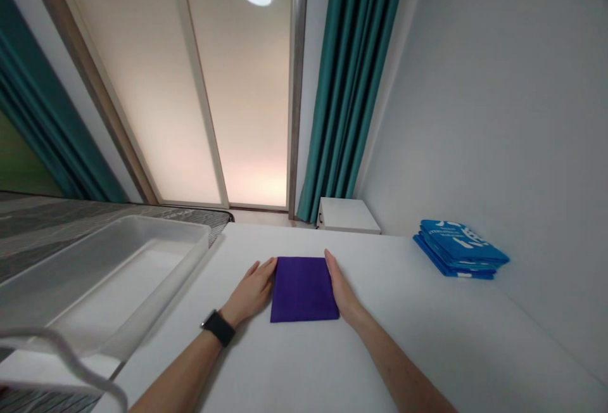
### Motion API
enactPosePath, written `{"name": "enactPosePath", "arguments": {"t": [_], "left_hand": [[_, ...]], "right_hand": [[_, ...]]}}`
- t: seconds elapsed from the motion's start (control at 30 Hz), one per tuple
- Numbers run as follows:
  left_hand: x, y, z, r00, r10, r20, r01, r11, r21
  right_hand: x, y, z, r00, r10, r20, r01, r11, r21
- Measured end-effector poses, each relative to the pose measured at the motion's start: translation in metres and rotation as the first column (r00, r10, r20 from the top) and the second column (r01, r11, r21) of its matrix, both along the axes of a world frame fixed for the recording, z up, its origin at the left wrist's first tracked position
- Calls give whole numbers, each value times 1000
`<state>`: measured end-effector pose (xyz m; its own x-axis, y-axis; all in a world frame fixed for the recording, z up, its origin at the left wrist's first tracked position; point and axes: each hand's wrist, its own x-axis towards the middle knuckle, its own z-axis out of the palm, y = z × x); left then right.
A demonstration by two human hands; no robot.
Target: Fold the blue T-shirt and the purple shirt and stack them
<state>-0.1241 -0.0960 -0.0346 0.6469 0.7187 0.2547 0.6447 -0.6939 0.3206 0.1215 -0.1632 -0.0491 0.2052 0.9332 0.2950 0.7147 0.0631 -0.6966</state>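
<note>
A purple folded cloth (304, 289), roughly square and smooth on top, lies flat on the white table (304, 368) in front of me. My left hand (253, 289) rests against its left edge, fingers stretched forward and fingertips touching the far left corner. Along the right edge lies my right hand (342, 289), its fingers straight and together, with the palm side turned toward the cloth. Both hands look open, one on each side of the cloth. A dark watch is on my left wrist.
A translucent plastic bin (156, 273) stands at the left, with a grey curved cable or tube (71, 356) in front of it. A stack of blue folded bags or packets (458, 248) with white print sits at the right by the wall. Beyond the table is a white cabinet (349, 215).
</note>
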Motion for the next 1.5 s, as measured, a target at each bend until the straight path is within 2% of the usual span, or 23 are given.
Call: {"name": "enactPosePath", "arguments": {"t": [0.13, 0.23, 0.33, 0.43, 0.5, 0.57, 0.67, 0.77, 0.87, 1.0, 1.13, 1.3, 1.37, 1.5], "left_hand": [[1, 0, 5, 1000, 0, 12, 0, 1000, -15], [2, -7, 19, 990, 23, 141, -32, 998, 59], [10, -27, 36, 975, -93, 202, 63, 986, 152], [27, -52, 48, 948, -314, 55, 296, 932, 207], [40, -64, 51, 922, -381, -73, 387, 890, 241], [50, -71, 52, 905, -384, -181, 421, 867, 266], [55, -73, 52, 893, -357, -275, 428, 863, 268], [53, -72, 54, 880, -367, -302, 441, 867, 232], [50, -70, 53, 875, -397, -278, 457, 868, 197], [46, -68, 48, 878, -437, -194, 470, 863, 185], [43, -66, 44, 885, -452, -113, 465, 867, 180], [41, -64, 43, 881, -469, -58, 472, 866, 164], [41, -64, 44, 880, -473, -43, 474, 866, 163], [42, -65, 46, 880, -473, -49, 474, 867, 155]], "right_hand": [[0, -7, 13, 971, 2, -239, -18, 998, -66], [4, -10, 20, 966, 7, -260, -24, 998, -61], [12, -11, 21, 972, -11, -235, 5, 1000, -27], [20, -10, 20, 974, -25, -227, 26, 1000, 3], [23, -10, 20, 974, -25, -225, 29, 999, 15], [23, -10, 20, 977, -16, -213, 23, 999, 31], [23, -10, 20, 985, 9, -171, 3, 998, 69], [22, -13, 25, 995, 76, -70, -67, 990, 127], [18, -23, 36, 978, 188, 90, -201, 966, 163], [7, -47, 49, 877, 303, 372, -371, 920, 126], [1, -69, 47, 711, 377, 593, -483, 875, 23], [6, -73, 45, 546, 350, 762, -526, 850, -14], [6, -71, 48, 511, 319, 798, -516, 856, -12], [4, -69, 51, 500, 291, 816, -500, 866, -3]]}}
